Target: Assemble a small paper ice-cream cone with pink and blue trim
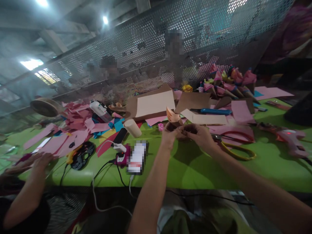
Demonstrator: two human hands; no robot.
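Note:
My left hand and my right hand meet over the green table, fingers closed. Between them they hold a small brown paper cone with a peach paper flower sticking out of its top beside my left fingers. My right fingers curl round the cone's side from the right. Red-handled scissors and yellow-handled scissors lie just right of my right hand.
Pink paper scraps, brown card sheets, a blue cutter, a paper roll, a phone on a cable, a pink glue gun and finished paper flowers crowd the table. Another person's hand rests at left.

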